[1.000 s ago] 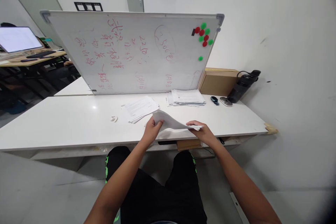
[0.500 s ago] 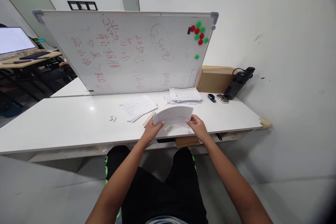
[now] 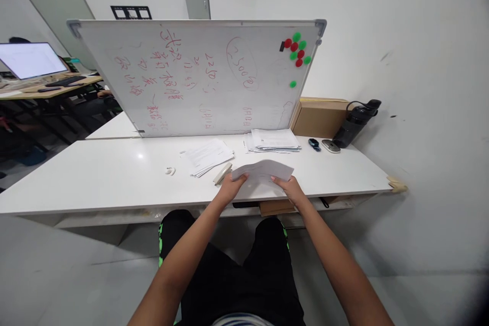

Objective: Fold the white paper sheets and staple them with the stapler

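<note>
Bent sheets of paper (image 3: 263, 169) are held between my two hands at the front of the white desk. My left hand (image 3: 232, 186) pinches their left edge, thumb on the near face. The right edge is gripped by my right hand (image 3: 289, 187), also with the thumb in front. Just left of my left hand lies a cream-coloured oblong object, perhaps a stapler (image 3: 222, 174). Beyond it is a fanned stack of printed sheets (image 3: 209, 156), and a taller paper stack (image 3: 273, 140) lies further back to the right.
A whiteboard (image 3: 217, 81) with red writing and round magnets stands along the back. At the right are a smartwatch (image 3: 314, 144), a computer mouse (image 3: 330, 146), a black bottle (image 3: 355, 125) and a cardboard box (image 3: 321, 117). A small white curved item (image 3: 170, 170) lies left.
The held sheets have tipped back and bow more sharply, showing less of their face. My hands are slightly closer together. The whole view has shifted a little.
</note>
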